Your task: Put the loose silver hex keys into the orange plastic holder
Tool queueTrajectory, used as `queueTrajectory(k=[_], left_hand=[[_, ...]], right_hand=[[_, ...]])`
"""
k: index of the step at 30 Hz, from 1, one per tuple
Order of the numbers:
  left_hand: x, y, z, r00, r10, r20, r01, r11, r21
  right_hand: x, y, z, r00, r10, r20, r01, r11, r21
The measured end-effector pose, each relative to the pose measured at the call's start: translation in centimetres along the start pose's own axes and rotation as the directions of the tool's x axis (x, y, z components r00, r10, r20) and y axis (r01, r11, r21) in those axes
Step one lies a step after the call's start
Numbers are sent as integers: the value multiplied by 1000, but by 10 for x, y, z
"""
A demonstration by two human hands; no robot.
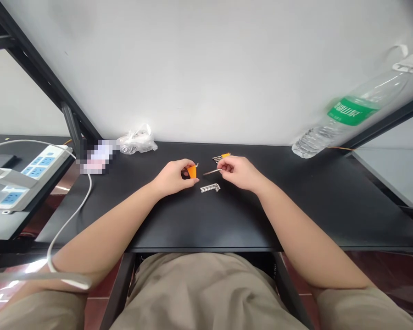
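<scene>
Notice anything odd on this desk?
The clear plastic water bottle at the right looks odd: rather than standing upright, it tilts steeply, its base on the black desk and its top seemingly against the white wall.

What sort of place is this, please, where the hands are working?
Probably a simple indoor workbench area: a black metal-framed desk holds loose Allen keys, with a white power strip at the left and a plastic water bottle nearby.
</scene>
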State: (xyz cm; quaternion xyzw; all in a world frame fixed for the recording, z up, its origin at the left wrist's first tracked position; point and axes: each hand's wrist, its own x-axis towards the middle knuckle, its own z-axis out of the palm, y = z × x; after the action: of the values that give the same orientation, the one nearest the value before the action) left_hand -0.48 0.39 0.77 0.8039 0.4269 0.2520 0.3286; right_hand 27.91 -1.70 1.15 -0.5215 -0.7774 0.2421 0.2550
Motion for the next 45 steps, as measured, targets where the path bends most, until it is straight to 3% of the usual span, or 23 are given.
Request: queueTrajectory(k=[4, 9, 19, 33, 41, 45], left_hand=[[0, 0, 0, 1000, 6, 18, -6, 1000, -7], [0, -1, 1, 1000, 21, 15, -20, 1000, -17], [0, -1, 1, 999, 49, 20, -48, 998, -37], [-2, 3, -1, 994, 78, 74, -74, 996, -51], [-3, 3, 0, 994, 93, 55, -88, 992, -88], [-3, 5, 1, 991, 122, 56, -116, 989, -93]], right_hand=[[1, -4, 8, 982, -56, -179, 75, 992, 99], [1, -7, 13, 962, -95, -256, 143, 973, 180], [2, -3, 19, 973, -2, -232, 73, 952, 296], [1, -11, 21, 955, -13, -295, 107, 946, 305], [-2, -23, 30, 939, -158, -306, 223, 956, 192], [0, -24, 36, 940, -234, -248, 286, 937, 199]])
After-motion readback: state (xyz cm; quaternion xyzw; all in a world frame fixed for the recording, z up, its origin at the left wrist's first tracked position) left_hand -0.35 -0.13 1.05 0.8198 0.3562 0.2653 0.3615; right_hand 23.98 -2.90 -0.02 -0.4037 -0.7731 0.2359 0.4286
